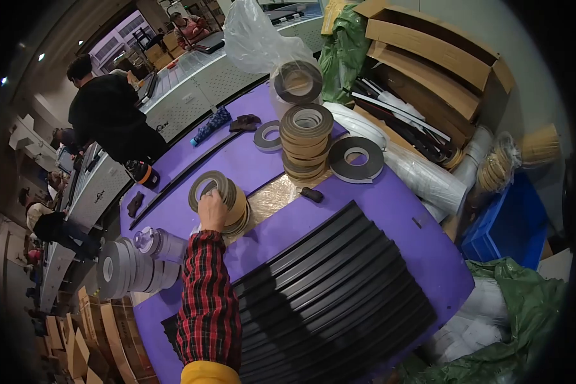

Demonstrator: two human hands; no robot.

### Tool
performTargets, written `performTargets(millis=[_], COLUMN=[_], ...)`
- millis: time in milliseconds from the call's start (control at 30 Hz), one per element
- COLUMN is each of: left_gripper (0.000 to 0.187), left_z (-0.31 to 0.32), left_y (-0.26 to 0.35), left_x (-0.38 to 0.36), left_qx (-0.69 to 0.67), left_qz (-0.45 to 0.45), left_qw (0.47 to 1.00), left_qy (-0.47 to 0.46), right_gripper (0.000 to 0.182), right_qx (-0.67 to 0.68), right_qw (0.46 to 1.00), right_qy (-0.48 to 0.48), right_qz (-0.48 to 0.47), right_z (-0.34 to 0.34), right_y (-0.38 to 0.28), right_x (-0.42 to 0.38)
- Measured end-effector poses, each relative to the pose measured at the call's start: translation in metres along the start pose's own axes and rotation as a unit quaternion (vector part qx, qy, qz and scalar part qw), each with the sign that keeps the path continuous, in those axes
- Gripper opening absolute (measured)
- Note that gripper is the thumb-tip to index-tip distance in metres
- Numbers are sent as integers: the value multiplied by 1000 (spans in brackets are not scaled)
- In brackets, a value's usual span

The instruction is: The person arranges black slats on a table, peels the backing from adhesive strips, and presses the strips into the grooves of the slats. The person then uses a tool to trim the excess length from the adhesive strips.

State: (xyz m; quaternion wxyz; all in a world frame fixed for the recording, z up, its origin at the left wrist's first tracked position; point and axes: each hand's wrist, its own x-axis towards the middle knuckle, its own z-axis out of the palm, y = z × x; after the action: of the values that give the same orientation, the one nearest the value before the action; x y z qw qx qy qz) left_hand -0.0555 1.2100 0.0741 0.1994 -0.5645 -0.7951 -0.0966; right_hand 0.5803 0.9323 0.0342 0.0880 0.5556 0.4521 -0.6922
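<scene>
My left hand point(213, 210) is at a stack of dark grey tape rolls with tan edges. Its fingers are closed over the rim of the top tape roll point(194, 192), and the fingertips are partly hidden in its core. A taller stack of tape rolls point(306, 144) stands to the right, between a flat grey roll point(262, 142) and a wider dark roll point(374, 168). Nearer me, long black ribbed strips point(339, 281) lie side by side on the purple table point(438, 256). My right hand is out of view.
White tape rolls point(112, 269) and a clear jug point(166, 244) stand at the left edge. A long black strip point(185, 169) lies along the far side. Cartons point(429, 51), a blue bin point(505, 221) and green sacking point(525, 313) crowd the right. People work at conveyors beyond.
</scene>
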Motion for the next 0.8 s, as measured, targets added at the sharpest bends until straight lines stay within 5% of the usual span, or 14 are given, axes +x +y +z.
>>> performTargets(millis=[67, 133, 167, 200, 267, 367, 433, 467, 533, 567, 667, 800], left_gripper=[24, 30, 25, 24, 25, 23, 25, 27, 25, 27, 19, 14], left_z=[-36, -79, -117, -129, -182, -223, -248, -264, -281, -289, -303, -326], left_y=[33, 103, 138, 168, 204, 206, 208, 208, 195, 187, 190, 185], left_x=[-31, -90, -125, -164, -209, -252, -277, -290, -311, -325, -372, -397], left_qx=[-100, -366, -469, -662, -742, -768, -685, -592, -619, -600, -596, -630], left_qz=[37, -18, -82, -77, -41, 56, 123, 101, -7, 8, 90, 82], left_qw=[982, 925, 867, 717, 626, 613, 698, 792, 783, 799, 793, 754], left_qy=[155, 102, -149, -205, -237, -179, -166, -112, -53, -48, -93, -170], right_gripper=[24, 25, 26, 31, 39, 40, 41, 37, 27, 21, 16, 15], right_qx=[-22, -25, -52, -132, -183, -276, -101, 24, 255, 359, 391, 387], right_qw=[995, 958, 906, 798, 716, 670, 811, 844, 841, 810, 791, 777], right_qy=[-36, 77, 162, 264, 344, 382, 216, 218, 162, 99, 65, 87], right_qz=[-93, -274, -387, -525, -579, -574, -534, -489, -448, -453, -465, -488], right_z=[-4, 4, 13, 25, 51, 80, 98, 113, 128, 130, 142, 162], right_y=[-49, -106, -137, -175, -210, -215, -189, -183, -173, -168, -143, -113], right_x=[-4, -6, -3, -5, -6, -11, 6, -9, -33, -41, -61, -87])
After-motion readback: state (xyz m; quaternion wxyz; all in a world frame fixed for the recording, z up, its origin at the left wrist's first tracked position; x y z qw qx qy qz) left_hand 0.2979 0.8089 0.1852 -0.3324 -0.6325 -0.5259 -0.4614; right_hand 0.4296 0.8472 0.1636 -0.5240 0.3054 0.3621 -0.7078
